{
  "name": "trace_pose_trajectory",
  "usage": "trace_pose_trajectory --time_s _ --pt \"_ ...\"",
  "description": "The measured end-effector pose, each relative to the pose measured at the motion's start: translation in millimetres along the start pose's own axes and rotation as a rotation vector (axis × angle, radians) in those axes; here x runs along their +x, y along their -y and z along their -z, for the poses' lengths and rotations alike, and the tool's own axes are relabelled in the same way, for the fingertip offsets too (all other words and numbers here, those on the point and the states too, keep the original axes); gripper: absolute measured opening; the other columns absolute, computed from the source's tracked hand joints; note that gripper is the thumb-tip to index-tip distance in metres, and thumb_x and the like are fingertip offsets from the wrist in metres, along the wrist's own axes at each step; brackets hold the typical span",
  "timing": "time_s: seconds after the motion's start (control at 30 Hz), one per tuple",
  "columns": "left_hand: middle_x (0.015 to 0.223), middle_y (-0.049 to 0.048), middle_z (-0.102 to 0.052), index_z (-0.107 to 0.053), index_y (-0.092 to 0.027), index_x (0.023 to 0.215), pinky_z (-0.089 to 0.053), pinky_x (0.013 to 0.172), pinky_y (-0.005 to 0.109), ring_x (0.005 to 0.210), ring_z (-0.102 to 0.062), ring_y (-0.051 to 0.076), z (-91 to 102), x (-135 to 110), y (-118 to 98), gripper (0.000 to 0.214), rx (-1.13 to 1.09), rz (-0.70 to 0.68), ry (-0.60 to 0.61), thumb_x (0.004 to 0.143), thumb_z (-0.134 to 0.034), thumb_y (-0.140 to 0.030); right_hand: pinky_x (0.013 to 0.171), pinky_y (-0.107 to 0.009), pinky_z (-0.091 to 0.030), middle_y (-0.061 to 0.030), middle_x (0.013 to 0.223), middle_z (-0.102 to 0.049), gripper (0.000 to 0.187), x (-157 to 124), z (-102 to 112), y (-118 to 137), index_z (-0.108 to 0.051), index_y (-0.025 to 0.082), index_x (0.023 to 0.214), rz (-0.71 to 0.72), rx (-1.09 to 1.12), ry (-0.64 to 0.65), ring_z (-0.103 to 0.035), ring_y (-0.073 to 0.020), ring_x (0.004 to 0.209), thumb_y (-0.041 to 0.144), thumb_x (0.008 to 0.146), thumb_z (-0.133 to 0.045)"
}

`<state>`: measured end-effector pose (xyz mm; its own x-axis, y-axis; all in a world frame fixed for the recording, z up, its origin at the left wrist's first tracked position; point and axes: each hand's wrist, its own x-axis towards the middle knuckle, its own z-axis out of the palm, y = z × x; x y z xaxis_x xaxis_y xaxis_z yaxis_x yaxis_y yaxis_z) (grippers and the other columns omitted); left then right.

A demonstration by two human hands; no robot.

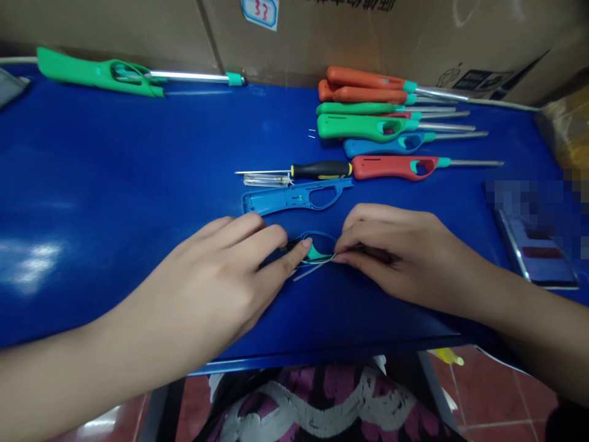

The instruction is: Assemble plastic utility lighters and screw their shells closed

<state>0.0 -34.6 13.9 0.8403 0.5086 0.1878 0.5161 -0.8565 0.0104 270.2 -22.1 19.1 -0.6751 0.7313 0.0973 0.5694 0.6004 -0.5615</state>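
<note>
Both hands at the near middle of the blue table (pixel 115 184), working on a blue lighter piece (pixel 327 234). Left hand (pixel 230 270) curled over its left end, fingers bent and gripping, one fingertip against the teal trigger (pixel 315 253); underside of grip hidden. Right hand (pixel 391 248) has thumb and fingertips pinched together on the piece's right end; can't tell if the thin pale strip (pixel 307 272) is caught too. Strip sticks out leftward on the near side.

Just beyond: open blue half-shell (pixel 276 199), lying flat, then clear cartridge (pixel 265 180) and black-yellow screwdriver (pixel 321 170), tip left. Red lighter (pixel 391 167) right of the screwdriver handle, nozzle right. Far right: pile of orange, green and blue lighters (pixel 363 126), nozzles right, two tiny metal pins (pixel 311 133) just left. Far left: green lighter (pixel 76 69) against the cardboard box (pixel 294 46). Clear-edged flat case (pixel 538 258) near the right edge.
</note>
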Motion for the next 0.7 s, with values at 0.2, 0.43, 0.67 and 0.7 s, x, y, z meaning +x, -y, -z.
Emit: trace_pose_trajectory --time_s 0.2,0.43,0.67,0.7 --pt "0.097 0.0108 -0.069 -0.066 -0.015 0.134 -0.052 0.076 0.043 0.091 -0.063 0.028 -0.2 -1 0 0.036 -0.012 0.004 -0.008 0.103 -0.049 -0.02 0.061 -0.024 -0.043 0.0007 0.09 -0.066 0.007 3 -1 0 -0.068 0.021 0.093 0.005 0.018 -0.04 -0.055 -0.0092 0.068 0.014 0.095 -0.066" --pt "0.097 0.0097 -0.069 -0.068 -0.018 0.131 -0.052 0.073 0.041 0.089 -0.063 0.026 -1.7 1 1 0.033 -0.043 0.024 -0.029 0.105 -0.049 -0.026 0.064 -0.024 -0.043 -0.0021 0.098 -0.066 0.008 -2 -2 -1 -0.069 0.02 0.102 0.088 -0.044 -0.015 -0.061 -0.0109 0.077 0.018 0.097 -0.063" --pt "0.096 0.0094 -0.068 -0.069 -0.017 0.128 -0.054 0.076 0.041 0.091 -0.064 0.026 -2.8 2 1 0.032 -0.065 0.02 -0.024 0.107 -0.047 -0.026 0.054 -0.028 -0.03 -0.0013 0.094 -0.067 0.018 -3 -14 -1 -0.07 0.021 0.106 0.313 -0.382 -0.032 -0.05 -0.0123 0.067 0.022 0.104 -0.052" --pt "0.096 0.0093 -0.067 -0.069 -0.017 0.128 -0.054 0.076 0.041 0.09 -0.064 0.025 -3.1 2 1 0.032 -0.062 0.018 -0.03 0.107 -0.047 -0.026 0.054 -0.029 -0.03 -0.0015 0.094 -0.067 0.018 -2 -15 -2 -0.07 0.02 0.104 0.311 -0.379 -0.034 -0.05 -0.0123 0.067 0.022 0.104 -0.052"
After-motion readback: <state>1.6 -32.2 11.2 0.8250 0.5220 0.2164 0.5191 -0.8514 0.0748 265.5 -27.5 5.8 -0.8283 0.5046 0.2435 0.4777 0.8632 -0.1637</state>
